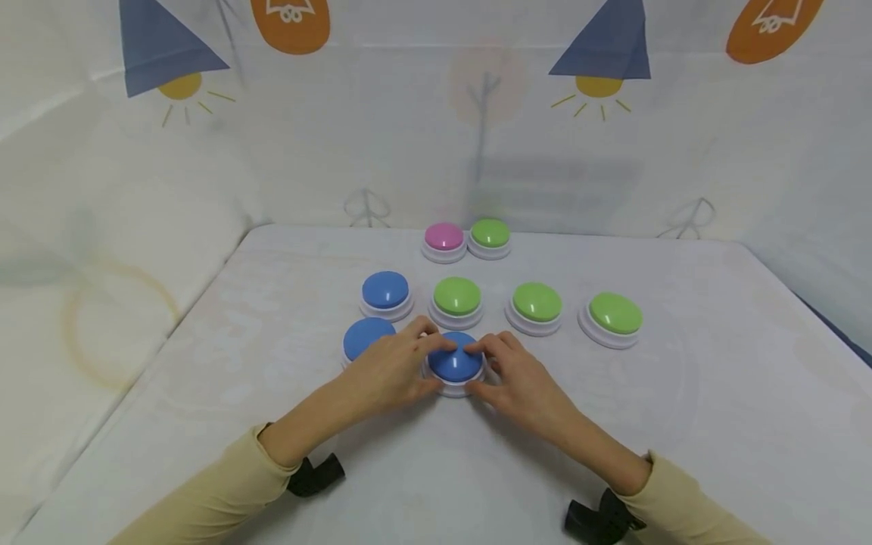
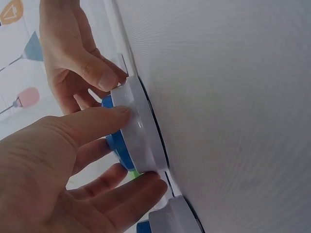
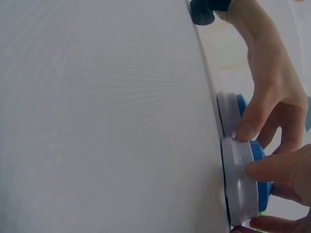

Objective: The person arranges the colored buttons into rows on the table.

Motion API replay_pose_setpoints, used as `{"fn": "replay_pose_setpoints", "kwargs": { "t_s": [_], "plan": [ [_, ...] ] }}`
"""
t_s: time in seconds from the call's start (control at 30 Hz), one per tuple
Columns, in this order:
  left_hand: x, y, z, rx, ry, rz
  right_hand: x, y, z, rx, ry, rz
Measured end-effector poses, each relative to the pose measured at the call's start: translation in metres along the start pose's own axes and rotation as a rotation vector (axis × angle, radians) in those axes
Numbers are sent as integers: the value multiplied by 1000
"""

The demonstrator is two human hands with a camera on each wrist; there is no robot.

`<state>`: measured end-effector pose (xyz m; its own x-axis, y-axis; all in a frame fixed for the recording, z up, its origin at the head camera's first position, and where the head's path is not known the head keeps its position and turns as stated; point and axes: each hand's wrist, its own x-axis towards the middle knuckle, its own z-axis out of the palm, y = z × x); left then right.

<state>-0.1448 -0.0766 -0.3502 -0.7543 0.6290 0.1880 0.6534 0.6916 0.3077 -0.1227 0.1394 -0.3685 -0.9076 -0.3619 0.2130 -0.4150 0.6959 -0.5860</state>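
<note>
Well in from the desk's far edge (image 1: 613, 240), the left hand (image 1: 391, 367) and right hand (image 1: 526, 387) are grasping the round frontmost blue button (image 1: 455, 365) between them, neither nearer.

On one white table (image 1: 436, 469) there are three blue buttons (image 1: 385, 290) (image 1: 369, 338) (image 1: 455, 356), four green buttons (image 1: 490, 232) (image 1: 457, 296) (image 1: 537, 302) (image 1: 616, 312) and one pink button (image 1: 443, 236), making eight in all; there is one left hand (image 1: 384, 363) and one right hand (image 1: 527, 386); there are two beige sleeves (image 1: 211, 492) (image 1: 684, 507) and two black wrist devices (image 1: 316, 475) (image 1: 599, 518); in the head view, the backdrop (image 1: 381, 136) bears two blue lampshades (image 1: 166, 49) (image 1: 606, 38), each with one yellow bulb (image 1: 180, 85) (image 1: 599, 86) and four rays (image 1: 221, 97); it also bears two orange shapes (image 1: 291, 34) (image 1: 770, 34), one faint pink-crowned tree (image 1: 482, 113) and two small grey looped drawings (image 1: 366, 206) (image 1: 691, 216).
</note>
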Motion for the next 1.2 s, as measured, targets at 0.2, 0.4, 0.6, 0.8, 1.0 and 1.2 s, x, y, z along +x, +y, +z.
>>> {"fn": "replay_pose_setpoints", "kwargs": {
  "t_s": [0.2,0.4,0.6,0.8,1.0,1.2],
  "plan": [
    [0,0,-1,7,2,7,0,-2,-1,-3,-22,27],
    [0,-1,0,-1,-7,-20,0,-3,0,1,-28,44],
    [1,-1,1,0,-4,-29,0,-3,0,14,-30,48],
    [1,0,-1,-6,-11,-28,-2,-4,-1,35,-41,69],
    [1,1,-3,0,-13,-35,-3,-5,-3,57,-51,77],
    [0,1,-4,10,-13,-33,-2,-5,-3,65,-51,71]
  ]
}}
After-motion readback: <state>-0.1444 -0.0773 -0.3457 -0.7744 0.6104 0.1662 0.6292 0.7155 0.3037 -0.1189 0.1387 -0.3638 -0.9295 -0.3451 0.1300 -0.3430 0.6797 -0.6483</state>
